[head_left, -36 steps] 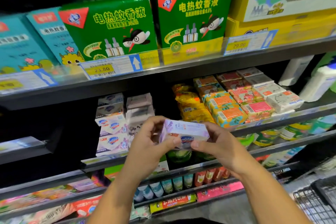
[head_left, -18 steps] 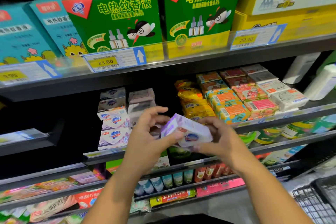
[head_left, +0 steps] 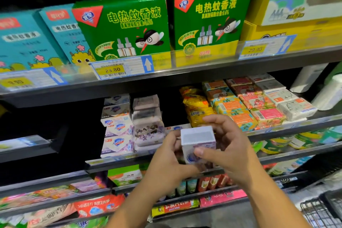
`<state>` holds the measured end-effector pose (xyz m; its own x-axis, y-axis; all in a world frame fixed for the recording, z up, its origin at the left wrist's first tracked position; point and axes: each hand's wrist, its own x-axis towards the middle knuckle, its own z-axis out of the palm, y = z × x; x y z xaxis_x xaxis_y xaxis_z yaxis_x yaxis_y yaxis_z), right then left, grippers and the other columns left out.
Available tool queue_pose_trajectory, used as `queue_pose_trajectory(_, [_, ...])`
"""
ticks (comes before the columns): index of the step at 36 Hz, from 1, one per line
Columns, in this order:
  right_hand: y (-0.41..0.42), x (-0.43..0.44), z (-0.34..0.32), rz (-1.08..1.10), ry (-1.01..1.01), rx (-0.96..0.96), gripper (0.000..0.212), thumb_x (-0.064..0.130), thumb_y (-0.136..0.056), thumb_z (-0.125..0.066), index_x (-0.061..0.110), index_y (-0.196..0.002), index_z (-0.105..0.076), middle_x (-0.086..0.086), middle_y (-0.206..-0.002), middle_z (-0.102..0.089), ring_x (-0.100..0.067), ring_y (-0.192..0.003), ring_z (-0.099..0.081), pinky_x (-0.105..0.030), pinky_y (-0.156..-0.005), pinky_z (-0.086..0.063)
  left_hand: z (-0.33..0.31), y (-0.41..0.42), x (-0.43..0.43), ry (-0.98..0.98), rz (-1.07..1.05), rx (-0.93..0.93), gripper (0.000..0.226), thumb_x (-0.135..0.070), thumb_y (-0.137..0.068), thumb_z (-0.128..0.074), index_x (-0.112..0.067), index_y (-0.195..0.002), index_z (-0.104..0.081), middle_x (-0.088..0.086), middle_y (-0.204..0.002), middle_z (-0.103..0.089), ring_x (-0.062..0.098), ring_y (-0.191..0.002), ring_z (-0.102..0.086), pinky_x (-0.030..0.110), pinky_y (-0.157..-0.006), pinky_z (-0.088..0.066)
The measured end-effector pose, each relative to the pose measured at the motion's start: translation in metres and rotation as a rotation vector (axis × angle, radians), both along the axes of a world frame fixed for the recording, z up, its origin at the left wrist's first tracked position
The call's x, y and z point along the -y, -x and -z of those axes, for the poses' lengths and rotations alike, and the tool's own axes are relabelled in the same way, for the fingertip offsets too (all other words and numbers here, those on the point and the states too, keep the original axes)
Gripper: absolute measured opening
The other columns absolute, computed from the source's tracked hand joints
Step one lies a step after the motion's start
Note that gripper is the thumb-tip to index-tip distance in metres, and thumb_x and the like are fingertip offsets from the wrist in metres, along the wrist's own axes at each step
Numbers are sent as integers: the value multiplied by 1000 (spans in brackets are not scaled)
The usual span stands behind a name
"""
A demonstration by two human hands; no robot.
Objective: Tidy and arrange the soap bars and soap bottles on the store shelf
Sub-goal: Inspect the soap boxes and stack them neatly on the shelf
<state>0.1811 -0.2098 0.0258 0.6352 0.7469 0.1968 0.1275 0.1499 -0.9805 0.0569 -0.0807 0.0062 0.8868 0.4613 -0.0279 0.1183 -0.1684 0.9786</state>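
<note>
Both hands hold a purple-and-white soap box [head_left: 198,144] in front of the middle shelf, its short white end facing up. My left hand [head_left: 170,161] grips it from the left and below. My right hand [head_left: 227,144] pinches it from the right, thumb on the front face. Behind it, a stack of matching white-purple soap boxes [head_left: 118,135] and a stack of wrapped lilac soap bars [head_left: 148,126] stand on the middle shelf [head_left: 288,126]. Orange and pink soap bars [head_left: 255,105] lie in rows to the right. White soap bottles [head_left: 325,90] stand at the far right.
Green boxes [head_left: 125,26] and blue boxes [head_left: 24,42] fill the upper shelf, with price tags [head_left: 122,68] on its rail. Yellow packets [head_left: 196,105] lie beside the orange bars. Lower shelves hold tubes and packets [head_left: 100,205]. A wire basket [head_left: 322,213] sits at the bottom right.
The soap box has been turned in my hands from lying lengthwise to standing on end with its short white face up. The view has shifted slightly closer to the shelf.
</note>
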Motion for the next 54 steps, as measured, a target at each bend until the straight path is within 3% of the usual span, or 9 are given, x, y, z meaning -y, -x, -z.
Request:
queue_pose_trajectory(4, [-17,5,-8,30,-88,-149,61,32,-44,-94,40,-100,-71,3,-91,-70,-16,-85,-67,-27,-69,-58,-7,4,-11,67,-94,81,73,-19,-62,-90,-28,-123,-50,0,-97,-73,21,-95,-69,31,-81,-57])
queue_pose_trajectory(10, [-16,3,-2,-77,14,-351,47,21,-57,-85,17,-103,-75,-16,-102,-73,-25,-91,-69,-28,-71,-57,-19,3,-15,650,-233,344,43,-2,-73,-79,-13,-110,-59,16,-103,-67,34,-99,-68,43,-78,-59])
queue_pose_trajectory(15, [-5,-8,3,-16,344,-449,37,41,-73,-81,9,-90,-72,-13,-75,-68,-21,-55,-59,-26,-48,-43,-16,3,-18,561,-315,-53,32,-31,-84,-70,-9,-106,-64,13,-83,-69,17,-56,-59,23,-42,-36])
queue_pose_trajectory(24, [-14,-5,11,-78,557,-507,39,44,-97,-56,7,-98,-67,-18,-67,-68,-16,-37,-53,-18,-33,-30,-10,7,-25,466,-202,-271,30,-37,-96,-61,-14,-117,-61,11,-93,-73,19,-44,-55,20,-38,-24])
queue_pose_trajectory(31, [-19,-8,6,-207,381,-564,29,17,-97,-62,26,-123,-53,-14,-95,-74,-30,-72,-68,-30,-58,-61,-19,11,-37,396,-145,-110,26,-20,-94,-64,-28,-119,-61,0,-97,-72,19,-75,-70,28,-50,-55])
queue_pose_trajectory(37, [-9,-23,0,-163,245,-570,31,44,-84,-61,17,-99,-60,-8,-103,-70,-29,-96,-71,-37,-82,-61,-20,15,-41,414,-150,56,31,-18,-72,-76,-17,-100,-63,5,-112,-64,26,-101,-71,35,-67,-61])
queue_pose_trajectory(42, [0,-36,6,-52,198,-394,15,28,-95,-64,15,-87,-61,-7,-81,-65,-27,-76,-60,-33,-60,-43,-13,19,-54,244,-129,94,36,-13,-63,-92,-18,-79,-61,1,-130,-63,23,-115,-65,42,-83,-60])
queue_pose_trajectory(49, [0,-45,11,-93,132,-335,27,-1,-85,-73,20,-99,-63,2,-96,-69,-25,-85,-71,-40,-62,-54,-20,30,-67,-503,-35,-75,71,-35,-71,-89,-32,-132,-54,-26,-122,-54,-4,-114,-54,17,-90,-50])
queue_pose_trajectory(54, [2,-58,15,-184,183,-164,33,-1,-84,-75,23,-104,-64,6,-90,-70,-24,-87,-71,-43,-69,-58,-16,35,-76,-882,48,-202,88,-59,-71,-80,-30,-147,-45,-12,-136,-48,4,-126,-41,18,-106,-33])
